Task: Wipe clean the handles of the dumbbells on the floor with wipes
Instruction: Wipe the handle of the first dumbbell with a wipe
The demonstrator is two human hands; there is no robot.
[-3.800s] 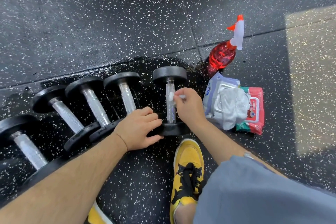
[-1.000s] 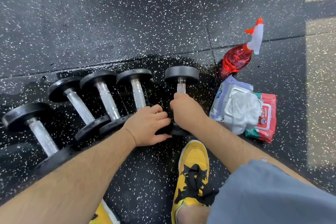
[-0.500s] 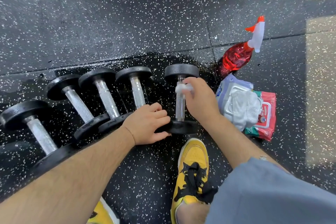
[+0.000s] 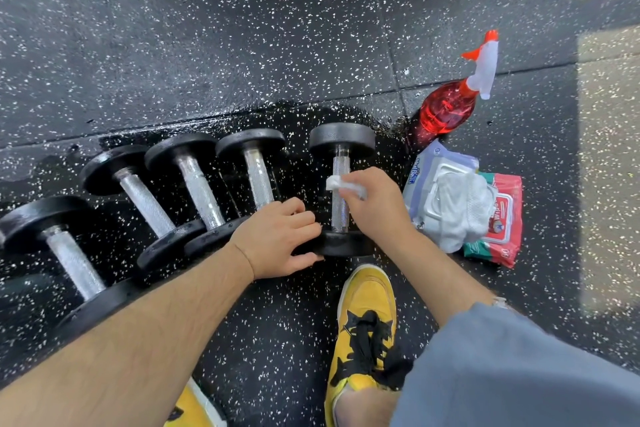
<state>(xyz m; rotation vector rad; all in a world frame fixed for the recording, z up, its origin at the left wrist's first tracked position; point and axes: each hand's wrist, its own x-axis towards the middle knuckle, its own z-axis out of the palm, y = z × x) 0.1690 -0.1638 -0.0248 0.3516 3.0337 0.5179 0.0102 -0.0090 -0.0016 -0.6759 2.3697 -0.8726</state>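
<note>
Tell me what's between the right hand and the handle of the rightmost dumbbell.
A white wipe, held by the right hand against the handle toward its far end; the head view shows it.

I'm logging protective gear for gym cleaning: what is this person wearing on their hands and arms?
Both the left hand and the right hand are bare: no gloves, no visible rings. The left forearm and right forearm are bare too, with no sleeves in view, and the left wrist has no watch or band. A small silvery thing beside the right forearm is too small to identify.
</note>
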